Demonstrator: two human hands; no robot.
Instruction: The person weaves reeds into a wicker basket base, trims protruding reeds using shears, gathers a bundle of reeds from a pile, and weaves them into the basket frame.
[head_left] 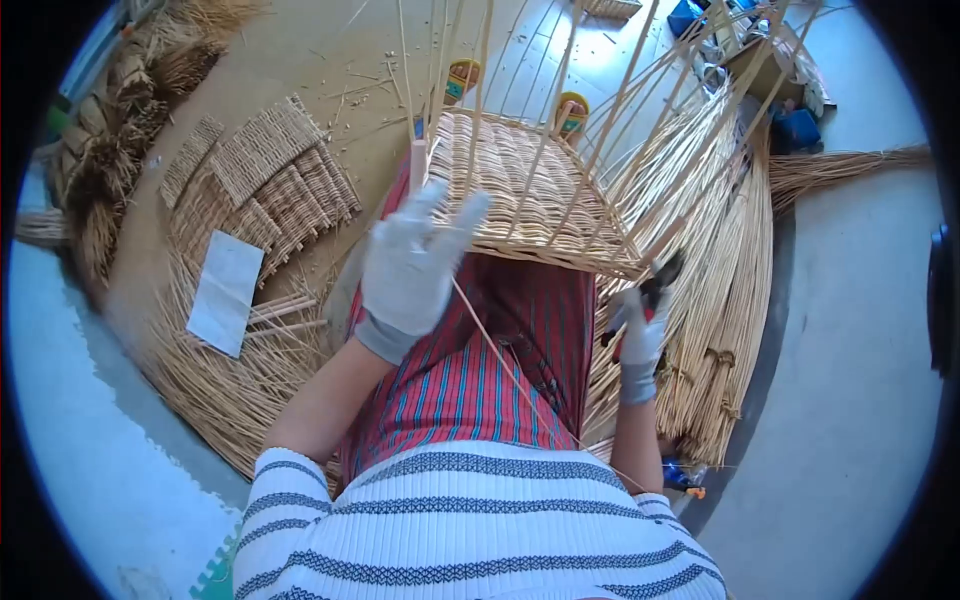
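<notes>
A half-woven wicker basket (520,190) lies across my lap, with long upright stakes rising from its edges. My left hand (408,270), in a white glove, is open with its fingers spread, just in front of the basket's near left corner. A single thin cane strand (500,355) hangs from near that hand down across my lap. At the basket's near right corner, my gloved right hand (641,345) is closed around a black-and-red hand tool (662,275), blurred by motion. Its exact kind cannot be made out.
Woven panels (275,165) are stacked on the floor at left, with a white sheet (226,290) on them. Loose cane surrounds these panels. Long cane bundles (715,270) lie at right. Dark fibre bundles (125,130) line the left side. Blue items (795,130) sit at upper right.
</notes>
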